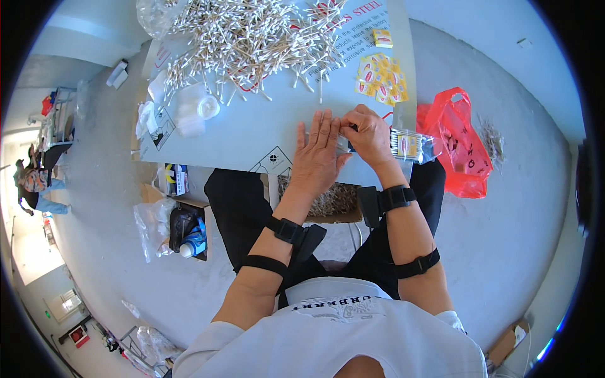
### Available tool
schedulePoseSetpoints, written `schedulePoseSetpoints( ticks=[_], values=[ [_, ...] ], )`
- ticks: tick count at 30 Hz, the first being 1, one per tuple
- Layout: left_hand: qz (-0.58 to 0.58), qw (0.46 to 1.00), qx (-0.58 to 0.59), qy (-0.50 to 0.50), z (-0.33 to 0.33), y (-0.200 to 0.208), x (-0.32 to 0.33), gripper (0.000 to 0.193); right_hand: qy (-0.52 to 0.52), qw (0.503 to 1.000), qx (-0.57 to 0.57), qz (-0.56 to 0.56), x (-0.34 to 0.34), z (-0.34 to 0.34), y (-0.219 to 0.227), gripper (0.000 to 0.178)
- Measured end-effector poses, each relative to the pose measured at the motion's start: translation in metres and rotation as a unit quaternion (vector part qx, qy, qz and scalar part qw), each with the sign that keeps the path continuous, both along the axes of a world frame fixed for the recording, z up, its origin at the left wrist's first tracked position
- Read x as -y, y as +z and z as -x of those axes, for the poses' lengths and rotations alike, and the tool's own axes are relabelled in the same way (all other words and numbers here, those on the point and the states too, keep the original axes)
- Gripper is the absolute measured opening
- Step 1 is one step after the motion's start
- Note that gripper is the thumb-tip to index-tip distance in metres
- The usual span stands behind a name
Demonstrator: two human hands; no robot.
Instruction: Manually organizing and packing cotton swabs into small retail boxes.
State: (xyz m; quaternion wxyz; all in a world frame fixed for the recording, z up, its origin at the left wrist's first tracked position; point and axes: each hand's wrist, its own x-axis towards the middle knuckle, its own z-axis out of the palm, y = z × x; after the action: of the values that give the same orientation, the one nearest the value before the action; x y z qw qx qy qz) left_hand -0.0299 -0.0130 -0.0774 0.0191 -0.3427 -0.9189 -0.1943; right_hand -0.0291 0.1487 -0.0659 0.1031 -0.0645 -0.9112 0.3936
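My left hand [318,154] lies flat near the table's front edge, its fingers stretched out and pointing away from me. Beside it, my right hand [370,135] is closed in a pinch close to the left fingertips. What it pinches is hidden, though a bit of clear plastic shows between the hands. Just right of my right hand rests a clear packet of cotton swabs [398,143] with a yellow label inside. A large loose heap of cotton swabs [252,41] covers the far part of the table [265,126]. Several yellow label cards [382,79] are spread at the right.
Clear plastic bags [189,113] sit at the table's left. A red plastic bag [463,151] hangs by the right edge. Below the front edge stands a carton of swabs [334,200]. An open box [192,233] is on the floor, left. Another person [38,179] stands far left.
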Motion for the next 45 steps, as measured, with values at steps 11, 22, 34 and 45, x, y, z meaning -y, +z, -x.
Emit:
schedulePoseSetpoints(
  ticks=[11, 22, 34, 45],
  values=[
    [0.001, 1.0, -0.012, 0.013, -0.004, 0.002, -0.004, 0.076, -0.092, 0.99, 0.012, -0.11, 0.022, 0.073, -0.012, 0.024],
    [-0.161, 0.98, -0.023, 0.111, 0.037, -0.002, 0.006, 0.05, -0.006, 1.0, 0.005, -0.015, -0.001, 0.02, -0.003, 0.012],
    [-0.048, 0.956, -0.072, 0.281, 0.115, 0.002, -0.017, 0.021, -0.087, 0.987, 0.034, -0.129, 0.012, 0.099, -0.006, 0.018],
    [-0.111, 0.956, -0.09, 0.257, 0.109, 0.005, 0.006, 0.013, -0.086, 0.99, 0.036, -0.107, 0.006, 0.093, -0.008, 0.014]
  ],
)
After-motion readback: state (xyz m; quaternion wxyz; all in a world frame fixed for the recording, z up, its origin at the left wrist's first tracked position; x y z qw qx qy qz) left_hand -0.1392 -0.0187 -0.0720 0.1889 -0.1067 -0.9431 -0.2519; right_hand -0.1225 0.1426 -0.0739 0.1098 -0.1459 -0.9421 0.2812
